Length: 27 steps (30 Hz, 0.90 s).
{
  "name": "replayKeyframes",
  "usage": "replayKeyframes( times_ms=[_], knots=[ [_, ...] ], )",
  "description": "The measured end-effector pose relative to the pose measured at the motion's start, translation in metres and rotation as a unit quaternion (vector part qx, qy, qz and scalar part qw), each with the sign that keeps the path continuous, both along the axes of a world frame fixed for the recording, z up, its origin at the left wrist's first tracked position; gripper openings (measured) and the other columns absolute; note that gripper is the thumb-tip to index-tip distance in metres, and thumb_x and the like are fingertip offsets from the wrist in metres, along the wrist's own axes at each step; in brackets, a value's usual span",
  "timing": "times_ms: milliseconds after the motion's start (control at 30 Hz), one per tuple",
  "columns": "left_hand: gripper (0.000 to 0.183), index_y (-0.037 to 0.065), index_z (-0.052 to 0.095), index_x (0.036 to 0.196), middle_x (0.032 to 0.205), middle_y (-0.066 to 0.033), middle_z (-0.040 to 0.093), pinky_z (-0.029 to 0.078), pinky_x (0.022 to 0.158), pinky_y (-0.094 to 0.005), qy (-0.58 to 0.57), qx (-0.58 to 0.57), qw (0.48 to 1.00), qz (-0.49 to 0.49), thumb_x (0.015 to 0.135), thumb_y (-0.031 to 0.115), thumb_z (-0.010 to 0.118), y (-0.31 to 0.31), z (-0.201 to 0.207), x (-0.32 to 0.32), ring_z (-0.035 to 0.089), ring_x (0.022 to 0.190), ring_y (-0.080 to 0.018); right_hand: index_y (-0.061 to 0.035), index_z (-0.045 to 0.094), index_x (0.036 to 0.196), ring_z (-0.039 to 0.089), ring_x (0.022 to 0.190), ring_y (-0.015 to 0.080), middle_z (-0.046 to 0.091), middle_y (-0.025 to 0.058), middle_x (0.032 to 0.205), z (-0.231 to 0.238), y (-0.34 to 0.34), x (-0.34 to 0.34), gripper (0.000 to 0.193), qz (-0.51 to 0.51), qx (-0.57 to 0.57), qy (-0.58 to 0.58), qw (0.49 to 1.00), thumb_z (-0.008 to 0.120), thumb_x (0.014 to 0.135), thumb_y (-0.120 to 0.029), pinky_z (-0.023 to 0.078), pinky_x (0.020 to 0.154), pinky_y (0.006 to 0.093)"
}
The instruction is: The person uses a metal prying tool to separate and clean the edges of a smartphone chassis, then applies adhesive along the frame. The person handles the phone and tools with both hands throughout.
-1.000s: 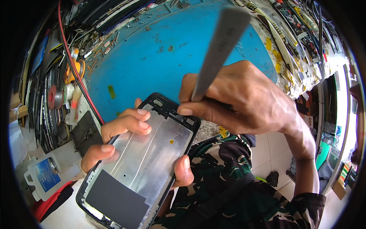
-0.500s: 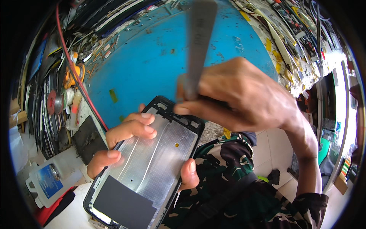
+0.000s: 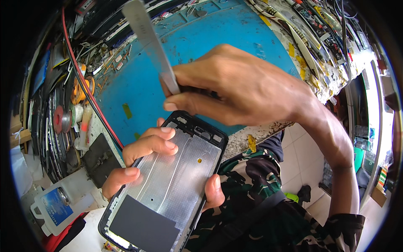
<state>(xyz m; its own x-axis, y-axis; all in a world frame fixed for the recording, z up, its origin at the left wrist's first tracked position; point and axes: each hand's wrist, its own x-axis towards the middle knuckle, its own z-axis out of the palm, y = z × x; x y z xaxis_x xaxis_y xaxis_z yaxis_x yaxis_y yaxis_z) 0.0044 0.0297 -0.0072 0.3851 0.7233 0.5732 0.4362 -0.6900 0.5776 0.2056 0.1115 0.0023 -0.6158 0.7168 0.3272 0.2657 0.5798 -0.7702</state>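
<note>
My left hand cradles a black phone frame from underneath, fingers curled over its left edge and one digit over the right edge. The frame leans toward the upper right; its silver metal plate faces me, with a dark grey rectangle on the lower part and cutouts along the top. Above its upper edge, my right hand is closed around a flat grey metal tool with a rounded upper end. The tool tilts to the upper left. My fingers hide its lower end, and I cannot tell whether it touches the frame.
A blue work mat lies beyond the hands, with cables and small parts along its edges. On the left are a white bottle with a blue label, a solder spool and a red-black cable. Tools clutter the bench's far right.
My right hand has moved left and slightly up, and the tool has swung from nearly upright to leaning left. The phone frame and left hand have shifted slightly right and down in the picture.
</note>
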Motion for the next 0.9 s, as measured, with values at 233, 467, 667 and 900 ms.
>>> replayKeyframes(
  times_ms=[233, 467, 667, 900],
  knots=[
    [0.079, -0.002, 0.026, 0.130, 0.104, -0.0238, 0.049, 0.045, 0.091, -0.0478, -0.016, 0.015, 1.000, 0.007, 0.075, 0.035, 0.069, 0.000, -0.006, 0.001, 0.056, 0.100, -0.0352, 0.0011, 0.064, 0.094, 0.062, 0.074, 0.0409, 0.063, 0.0209, 0.072, 0.004, 0.008, -0.009, 0.023, 0.004, -0.019, 0.005, 1.000, 0.059, 0.095, -0.022, 0.048, 0.071, 0.0470],
    [0.080, -0.001, 0.029, 0.131, 0.104, -0.0261, 0.052, 0.049, 0.087, -0.0460, -0.113, 0.024, 0.989, 0.096, 0.076, 0.038, 0.073, -0.005, -0.018, 0.011, 0.059, 0.097, -0.0358, 0.0013, 0.065, 0.097, 0.064, 0.075, 0.0390, 0.067, 0.0193, 0.076, -0.003, 0.007, -0.007, 0.027, 0.014, -0.071, 0.050, 0.996, 0.060, 0.096, -0.026, 0.049, 0.070, 0.0450],
    [0.079, 0.001, 0.029, 0.131, 0.106, -0.0266, 0.053, 0.051, 0.088, -0.0481, -0.170, 0.009, 0.982, 0.079, 0.075, 0.035, 0.075, -0.003, -0.018, 0.017, 0.059, 0.098, -0.0367, 0.0011, 0.064, 0.094, 0.066, 0.075, 0.0354, 0.068, 0.0156, 0.075, -0.002, 0.007, -0.013, 0.028, 0.035, -0.102, 0.087, 0.990, 0.060, 0.096, -0.027, 0.050, 0.070, 0.0431],
    [0.078, 0.001, 0.027, 0.130, 0.109, -0.0265, 0.053, 0.051, 0.093, -0.0545, -0.176, 0.012, 0.983, 0.053, 0.075, 0.032, 0.074, 0.000, -0.019, 0.016, 0.058, 0.102, -0.0379, -0.0003, 0.064, 0.093, 0.064, 0.075, 0.0373, 0.066, 0.0167, 0.072, -0.003, 0.009, -0.009, 0.027, 0.014, -0.061, 0.046, 0.997, 0.060, 0.095, -0.027, 0.048, 0.072, 0.0448]
  ],
)
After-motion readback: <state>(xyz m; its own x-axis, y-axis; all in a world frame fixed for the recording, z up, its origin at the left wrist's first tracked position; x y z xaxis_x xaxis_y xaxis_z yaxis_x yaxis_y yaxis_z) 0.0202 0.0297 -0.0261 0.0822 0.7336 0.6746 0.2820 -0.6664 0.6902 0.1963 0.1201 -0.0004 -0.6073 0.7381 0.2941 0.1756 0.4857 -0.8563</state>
